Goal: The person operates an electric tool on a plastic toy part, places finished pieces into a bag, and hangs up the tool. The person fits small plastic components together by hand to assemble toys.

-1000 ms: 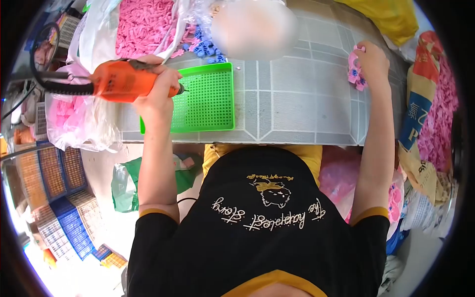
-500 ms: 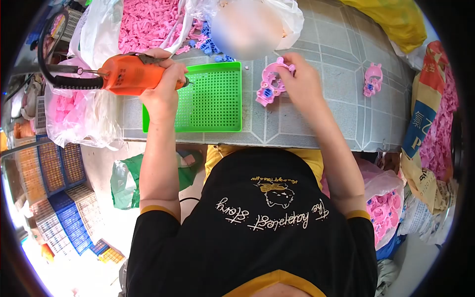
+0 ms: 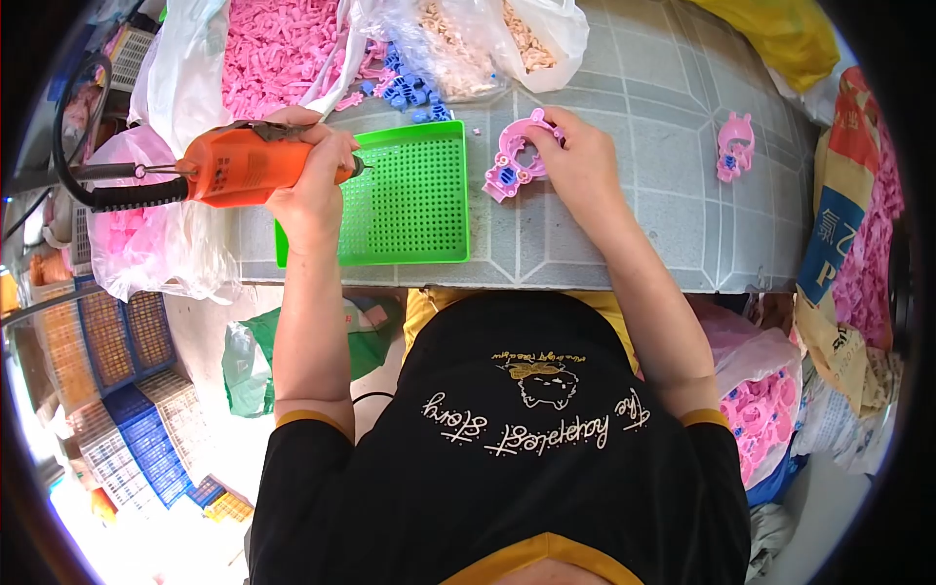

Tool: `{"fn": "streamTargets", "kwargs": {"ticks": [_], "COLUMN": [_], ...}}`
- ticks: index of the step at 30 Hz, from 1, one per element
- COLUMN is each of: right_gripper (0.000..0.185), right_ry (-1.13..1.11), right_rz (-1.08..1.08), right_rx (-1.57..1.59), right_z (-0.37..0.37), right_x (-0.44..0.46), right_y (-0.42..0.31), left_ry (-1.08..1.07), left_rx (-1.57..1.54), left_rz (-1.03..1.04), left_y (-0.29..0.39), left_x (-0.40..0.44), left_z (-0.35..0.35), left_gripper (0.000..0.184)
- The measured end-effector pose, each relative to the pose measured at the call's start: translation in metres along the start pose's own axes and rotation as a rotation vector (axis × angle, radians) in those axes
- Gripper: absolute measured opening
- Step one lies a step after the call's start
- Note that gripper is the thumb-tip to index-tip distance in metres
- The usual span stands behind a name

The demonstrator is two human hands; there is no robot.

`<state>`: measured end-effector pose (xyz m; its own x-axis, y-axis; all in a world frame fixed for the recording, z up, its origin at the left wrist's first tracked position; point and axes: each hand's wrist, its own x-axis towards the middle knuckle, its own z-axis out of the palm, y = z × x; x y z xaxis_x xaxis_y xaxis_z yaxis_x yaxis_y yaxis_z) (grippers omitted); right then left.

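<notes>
My left hand (image 3: 317,180) is wrapped round an orange electric screwdriver (image 3: 239,168), which lies level with its tip pointing right above a green perforated tray (image 3: 465,200). A coiled black cord and a metal hook run from its back end. My right hand (image 3: 583,161) pinches the upper edge of a pink ring-shaped plastic toy part (image 3: 502,174) with small ears, just right of the tray. A blue insert and small round fittings show on its lower end. The screwdriver tip is apart from this part.
Another pink toy part (image 3: 734,148) lies at the right of the grey table (image 3: 663,195). At the back are a bag of pink pieces (image 3: 283,58), loose blue pieces (image 3: 414,93) and bags of beige pieces (image 3: 526,44). A bag of pink parts (image 3: 760,419) stands below right.
My left hand and the screwdriver have moved slightly left and closer to my body. The pink part in my right hand has shifted a little left, closer to the tray.
</notes>
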<state>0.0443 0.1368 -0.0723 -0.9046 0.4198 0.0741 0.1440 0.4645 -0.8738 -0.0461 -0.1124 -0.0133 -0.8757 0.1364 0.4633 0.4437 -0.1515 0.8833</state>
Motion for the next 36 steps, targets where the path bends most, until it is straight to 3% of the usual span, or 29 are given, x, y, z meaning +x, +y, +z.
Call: {"fn": "streamTargets", "kwargs": {"ticks": [7,11,14,18,22,28,36], "right_gripper": [0.023,0.023,0.025,0.026,0.025,0.021,0.019], "right_ry": [0.011,0.012,0.011,0.015,0.017,0.02,0.032], "right_rz": [0.004,0.009,-0.001,-0.027,-0.008,-0.022,-0.06], "right_rx": [-0.084,-0.044,-0.082,-0.096,-0.107,-0.101,-0.13], "right_z": [0.001,0.0,-0.001,-0.002,-0.004,-0.004,-0.002], "right_x": [0.001,-0.001,-0.002,-0.003,-0.003,-0.003,-0.002], "right_y": [0.003,0.0,0.0,0.001,-0.004,-0.005,-0.004], "left_ry": [0.05,-0.008,-0.168,-0.326,-0.425,-0.374,-0.472], "left_rx": [0.09,0.146,-0.266,-0.5,-0.458,-0.44,-0.364], "left_rz": [0.029,0.149,0.104,0.019,0.02,-0.04,-0.097], "left_y": [0.009,0.031,0.042,0.033,0.021,0.014,0.002], "left_x": [-0.002,0.0,-0.005,-0.011,-0.011,-0.013,-0.008], "left_z": [0.009,0.022,0.047,0.079,0.091,0.099,0.101], "left_gripper": [0.028,0.031,0.033,0.031,0.031,0.033,0.024]}}
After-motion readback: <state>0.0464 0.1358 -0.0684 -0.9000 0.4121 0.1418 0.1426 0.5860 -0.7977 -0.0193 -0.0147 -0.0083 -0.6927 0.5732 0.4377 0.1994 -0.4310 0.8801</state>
